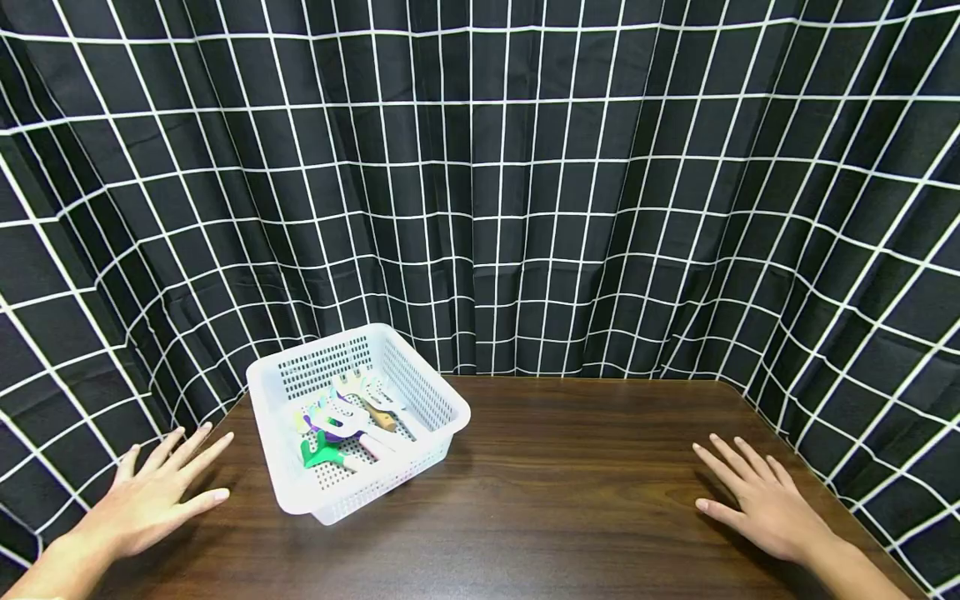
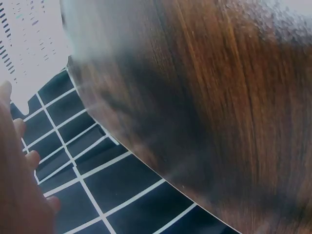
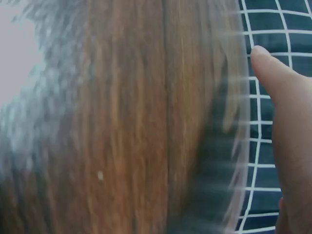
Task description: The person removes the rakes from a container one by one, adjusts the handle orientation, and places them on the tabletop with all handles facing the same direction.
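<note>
In the head view a white plastic basket (image 1: 300, 500) with slotted walls stands on the left half of the table. Several small tools lie inside it: a green piece (image 1: 322, 451) with a pale handle, a white-headed tool (image 1: 341, 419) with a pink handle, something purple partly under it, and one with a wooden handle (image 1: 381, 417). My left hand (image 1: 150, 500) is left of the basket, fingers spread and straight, holding nothing. Far to the right, my right hand (image 1: 768, 504) is also spread and touches no object. Overlapping tools hide parts of each other.
The dark brown wooden table (image 1: 570, 483) reaches back to a black curtain (image 1: 555, 208) with a white grid, which also hangs along both sides. In the left wrist view, the basket's slotted wall (image 2: 34, 44) shows at the upper left.
</note>
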`<state>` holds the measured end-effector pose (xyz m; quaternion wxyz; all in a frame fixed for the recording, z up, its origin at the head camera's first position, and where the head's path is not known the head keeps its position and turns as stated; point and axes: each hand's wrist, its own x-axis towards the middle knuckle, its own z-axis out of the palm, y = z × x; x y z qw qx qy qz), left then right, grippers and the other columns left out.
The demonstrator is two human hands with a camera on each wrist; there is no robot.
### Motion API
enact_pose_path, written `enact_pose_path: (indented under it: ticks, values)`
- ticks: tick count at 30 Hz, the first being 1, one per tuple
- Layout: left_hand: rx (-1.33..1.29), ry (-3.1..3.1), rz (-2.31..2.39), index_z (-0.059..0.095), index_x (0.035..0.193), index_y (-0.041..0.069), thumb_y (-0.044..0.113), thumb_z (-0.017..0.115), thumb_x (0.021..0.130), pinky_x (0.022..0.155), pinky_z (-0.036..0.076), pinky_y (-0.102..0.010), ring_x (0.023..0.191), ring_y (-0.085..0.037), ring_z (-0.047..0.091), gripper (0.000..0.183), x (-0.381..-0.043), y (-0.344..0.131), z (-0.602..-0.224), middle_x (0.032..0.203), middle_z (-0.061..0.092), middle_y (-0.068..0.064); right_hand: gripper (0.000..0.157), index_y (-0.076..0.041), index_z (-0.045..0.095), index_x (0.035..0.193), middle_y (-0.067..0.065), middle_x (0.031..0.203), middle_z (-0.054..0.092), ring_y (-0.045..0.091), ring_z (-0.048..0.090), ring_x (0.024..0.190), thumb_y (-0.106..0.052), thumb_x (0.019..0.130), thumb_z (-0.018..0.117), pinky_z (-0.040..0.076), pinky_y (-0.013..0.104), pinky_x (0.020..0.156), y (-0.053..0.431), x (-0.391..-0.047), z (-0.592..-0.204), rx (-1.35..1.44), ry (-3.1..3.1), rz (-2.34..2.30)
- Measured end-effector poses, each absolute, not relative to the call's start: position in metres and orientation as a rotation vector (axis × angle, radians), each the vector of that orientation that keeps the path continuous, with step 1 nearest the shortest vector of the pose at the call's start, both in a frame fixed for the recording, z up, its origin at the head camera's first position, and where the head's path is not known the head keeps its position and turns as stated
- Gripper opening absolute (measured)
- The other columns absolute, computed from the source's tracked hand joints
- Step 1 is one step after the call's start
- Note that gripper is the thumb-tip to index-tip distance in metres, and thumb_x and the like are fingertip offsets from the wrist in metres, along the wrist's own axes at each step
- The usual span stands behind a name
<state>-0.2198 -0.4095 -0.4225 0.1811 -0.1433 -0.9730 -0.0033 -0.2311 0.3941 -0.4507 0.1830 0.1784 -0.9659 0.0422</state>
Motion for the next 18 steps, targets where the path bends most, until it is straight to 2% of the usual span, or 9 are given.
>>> enact_pose_path:
  ticks: [4,6,11,18]
  values:
    - [-0.422,-2.706,-0.017,0.029,0.154,0.029,0.053,0.062,0.088,0.093,0.011,-0.077,0.135,-0.047,0.025,0.077,-0.222,-0.410,-0.419,0.161,0.017,-0.009,0.077,-0.028,0.027,0.155,0.013,0.156,0.027,0.036,0.009,0.145,-0.049,0.090,0.064,-0.012,0.057,0.109,0.388,-0.235,-0.448,0.537,-2.703,0.126]
    - [-0.433,-2.684,-0.013,0.029,0.153,0.029,0.053,0.063,0.088,0.093,0.015,-0.075,0.133,-0.046,0.028,0.077,-0.224,-0.410,-0.416,0.160,0.018,-0.008,0.077,-0.028,0.028,0.154,0.013,0.155,0.028,0.037,0.011,0.144,-0.048,0.090,0.064,-0.008,0.060,0.109,0.385,-0.238,-0.447,0.557,-2.692,0.134]
    - [-0.454,-2.693,-0.046,0.027,0.154,0.029,0.052,0.063,0.089,0.093,0.021,-0.070,0.128,-0.046,0.035,0.078,-0.226,-0.403,-0.412,0.157,0.024,-0.013,0.076,-0.027,0.032,0.153,0.015,0.153,0.031,0.038,0.019,0.140,-0.048,0.088,0.066,0.011,0.068,0.103,0.374,-0.244,-0.445,0.607,-2.666,0.168]
    - [-0.524,-2.670,-0.132,0.033,0.153,0.028,0.048,0.066,0.088,0.094,0.025,-0.064,0.126,-0.044,0.039,0.075,-0.224,-0.389,-0.408,0.154,0.031,-0.012,0.074,-0.023,0.039,0.149,0.013,0.151,0.034,0.039,0.029,0.135,-0.045,0.086,0.070,0.023,0.063,0.097,0.365,-0.249,-0.444,0.663,-2.609,0.171]
